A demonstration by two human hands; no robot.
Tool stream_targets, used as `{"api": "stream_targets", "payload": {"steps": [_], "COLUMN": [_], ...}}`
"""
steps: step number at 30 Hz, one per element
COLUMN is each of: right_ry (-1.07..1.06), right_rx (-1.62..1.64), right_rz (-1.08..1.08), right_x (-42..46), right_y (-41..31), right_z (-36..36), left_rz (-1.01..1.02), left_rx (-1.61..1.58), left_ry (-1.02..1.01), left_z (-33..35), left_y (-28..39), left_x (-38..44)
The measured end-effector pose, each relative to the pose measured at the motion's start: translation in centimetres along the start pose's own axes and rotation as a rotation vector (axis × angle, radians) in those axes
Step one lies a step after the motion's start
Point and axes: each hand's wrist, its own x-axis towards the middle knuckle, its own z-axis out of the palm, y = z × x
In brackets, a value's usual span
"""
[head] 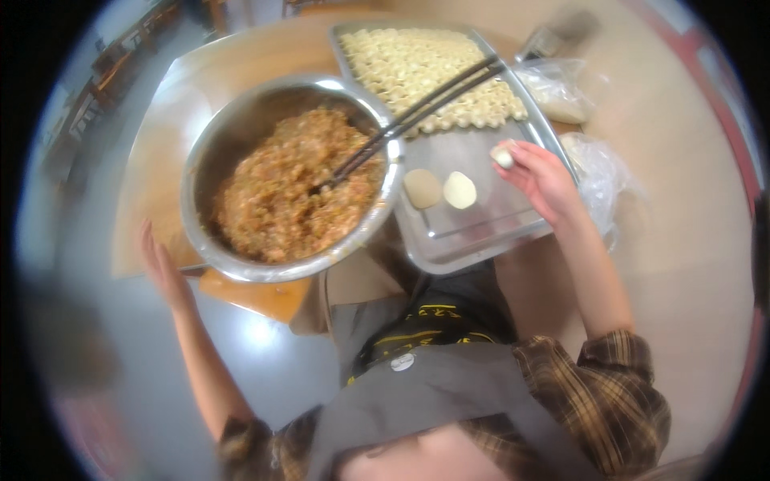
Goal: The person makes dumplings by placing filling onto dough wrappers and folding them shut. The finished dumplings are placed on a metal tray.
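Note:
My right hand point(538, 177) holds a small pale dumpling point(503, 154) at its fingertips, above the right part of a metal tray point(481, 240). Two round dough wrappers, one darker point(422, 189) and one pale yellow point(460, 190), lie apart on the tray. Rows of shaped dumplings point(421, 72) fill the tray's far part. My left hand point(157, 258) is raised with nothing in it, left of a large steel bowl point(195, 234) of minced filling point(295, 186). Dark chopsticks point(415, 117) stand tilted in the filling and reach across the tray.
Clear plastic bags point(556, 96) with pale contents lie along the tray's right side, another bag point(595, 168) nearer me. A blurred dark object point(544, 43) is beyond them. The wooden table point(264, 57) continues behind the bowl. Chairs point(96, 90) stand at the far left.

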Motion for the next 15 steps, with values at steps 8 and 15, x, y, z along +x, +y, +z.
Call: {"api": "stream_targets", "payload": {"steps": [8, 15], "right_ry": [0.227, 0.299], "right_rx": [-0.275, -0.808], "right_rz": [-0.159, -0.322], "right_x": [8.9, 14.2], "right_y": [-1.1, 1.7], "right_z": [-9.9, -16.5], "left_rz": [-0.032, -0.123], "left_rx": [0.161, 0.248], "left_ry": [-0.07, -0.098], "left_z": [-1.8, -1.6], "left_y": [6.6, 8.5], "left_x": [-10.9, -13.9]}}
